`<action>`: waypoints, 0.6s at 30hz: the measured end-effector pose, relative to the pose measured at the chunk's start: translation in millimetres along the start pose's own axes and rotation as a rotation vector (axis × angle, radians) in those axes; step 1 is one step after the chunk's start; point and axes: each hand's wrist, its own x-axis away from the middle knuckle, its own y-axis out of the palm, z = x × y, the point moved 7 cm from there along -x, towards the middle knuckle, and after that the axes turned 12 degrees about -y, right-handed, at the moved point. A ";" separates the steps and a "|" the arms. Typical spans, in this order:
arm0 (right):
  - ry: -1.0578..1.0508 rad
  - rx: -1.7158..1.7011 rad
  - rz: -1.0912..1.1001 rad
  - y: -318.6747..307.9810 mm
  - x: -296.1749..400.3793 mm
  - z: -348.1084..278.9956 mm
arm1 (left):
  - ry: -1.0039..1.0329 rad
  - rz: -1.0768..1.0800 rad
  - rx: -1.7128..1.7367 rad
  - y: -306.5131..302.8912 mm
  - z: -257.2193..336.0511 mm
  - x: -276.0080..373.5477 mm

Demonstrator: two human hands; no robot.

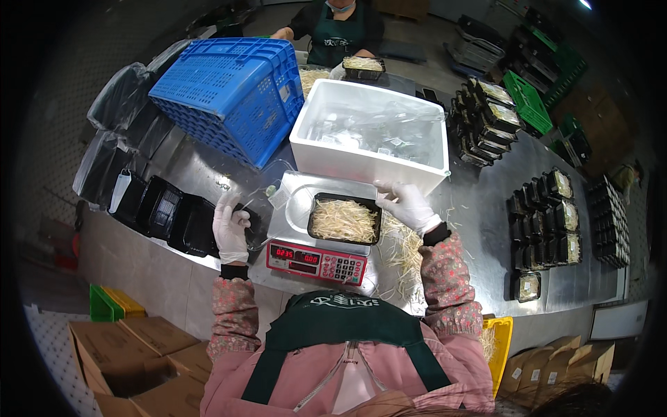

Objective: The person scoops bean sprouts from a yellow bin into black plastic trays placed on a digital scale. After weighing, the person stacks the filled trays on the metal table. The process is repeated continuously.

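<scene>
A black plastic tray full of bean sprouts (345, 219) rests on the steel pan of a red digital scale (316, 262), whose display is lit. My right hand (406, 204), in a white glove, is at the tray's upper right corner; whether its fingers touch the rim I cannot tell. Left of the scale is my gloved left hand (231, 227), fingers slightly curled, close to a clear plastic lid (259, 229) at the scale's left edge. I cannot tell whether it touches the lid. Loose bean sprouts (404, 255) lie right of the scale.
Beyond the scale stand a white foam box (365, 161) and a blue crate (224, 99). Black empty trays (161, 208) line the left edge. Filled packs (484, 122) are stacked at right. Across the table, a co-worker (338, 31) has a gloved hand by a filled tray (363, 66).
</scene>
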 end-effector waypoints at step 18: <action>-0.381 0.033 0.104 96.7 -1.3 24.2 | -0.083 -0.077 0.061 57.4 -28.5 -9.6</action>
